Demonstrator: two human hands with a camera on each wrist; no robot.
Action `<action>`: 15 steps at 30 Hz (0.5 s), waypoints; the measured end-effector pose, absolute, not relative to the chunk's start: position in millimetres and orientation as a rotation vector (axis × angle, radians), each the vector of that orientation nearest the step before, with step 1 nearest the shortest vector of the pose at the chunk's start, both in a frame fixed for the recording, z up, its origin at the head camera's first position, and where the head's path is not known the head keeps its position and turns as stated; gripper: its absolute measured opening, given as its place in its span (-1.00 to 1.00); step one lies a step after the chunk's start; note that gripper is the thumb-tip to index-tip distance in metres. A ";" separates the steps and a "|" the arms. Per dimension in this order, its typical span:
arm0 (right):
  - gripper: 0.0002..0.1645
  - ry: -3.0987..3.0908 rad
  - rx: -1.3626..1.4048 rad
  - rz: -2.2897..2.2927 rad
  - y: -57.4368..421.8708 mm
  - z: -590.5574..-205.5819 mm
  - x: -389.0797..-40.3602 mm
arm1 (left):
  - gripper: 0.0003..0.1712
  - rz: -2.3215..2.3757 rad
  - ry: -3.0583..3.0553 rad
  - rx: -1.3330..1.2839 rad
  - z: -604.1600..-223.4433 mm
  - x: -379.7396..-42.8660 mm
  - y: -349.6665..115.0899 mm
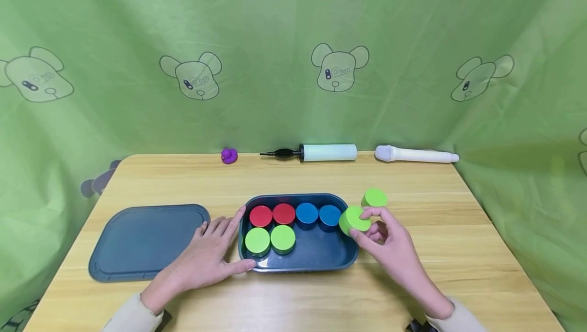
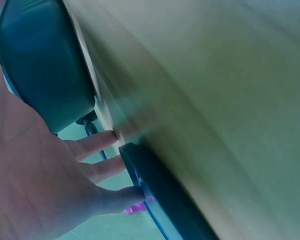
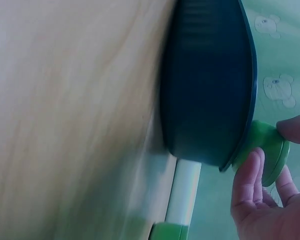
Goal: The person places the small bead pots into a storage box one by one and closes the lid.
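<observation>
My right hand [image 1: 392,248] pinches a short green cylinder [image 1: 354,220] between thumb and fingers, just over the right rim of a dark blue tray [image 1: 316,253]. The right wrist view shows this green cylinder [image 3: 262,142] up against the tray's rim. Spread straight, my left hand [image 1: 206,258] has its index fingertip and thumb at the tray's left end. Its other fingers lie by the edge of a dark blue lid [image 1: 147,243]. Inside the tray, two red cylinders [image 1: 272,215] and two blue ones [image 1: 318,216] form the back row; two green ones [image 1: 270,240] stand at front left.
Another green cylinder [image 1: 374,197] stands on the wooden table [image 1: 293,296] behind my right hand. Along the back edge are a purple rubber duck [image 1: 229,156], a hand pump [image 1: 327,153] and a white microphone-shaped stick [image 1: 417,155]. Green printed curtains [image 1: 275,67] surround the table.
</observation>
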State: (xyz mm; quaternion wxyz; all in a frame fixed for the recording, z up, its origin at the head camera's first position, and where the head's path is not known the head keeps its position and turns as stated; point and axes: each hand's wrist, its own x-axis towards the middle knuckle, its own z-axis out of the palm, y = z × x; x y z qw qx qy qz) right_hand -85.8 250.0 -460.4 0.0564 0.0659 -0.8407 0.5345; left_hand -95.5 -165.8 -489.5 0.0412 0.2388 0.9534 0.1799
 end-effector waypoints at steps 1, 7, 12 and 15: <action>-0.56 -2.548 0.219 1.619 247.8 -460.5 -85.2 | 0.35 0.553 2.919 0.732 -489.6 -95.6 -165.6; -0.56 -2.572 0.330 1.563 236.0 -459.9 -84.8 | 0.35 0.558 2.922 0.727 -489.6 -95.4 -165.0; -0.54 -2.591 0.432 1.450 228.2 -459.4 -86.7 | 0.35 0.567 2.924 0.727 -489.1 -95.1 -165.2; -0.53 -2.605 0.484 1.430 222.6 -459.7 -87.8 | 0.35 0.568 2.925 0.731 -489.0 -94.9 -165.6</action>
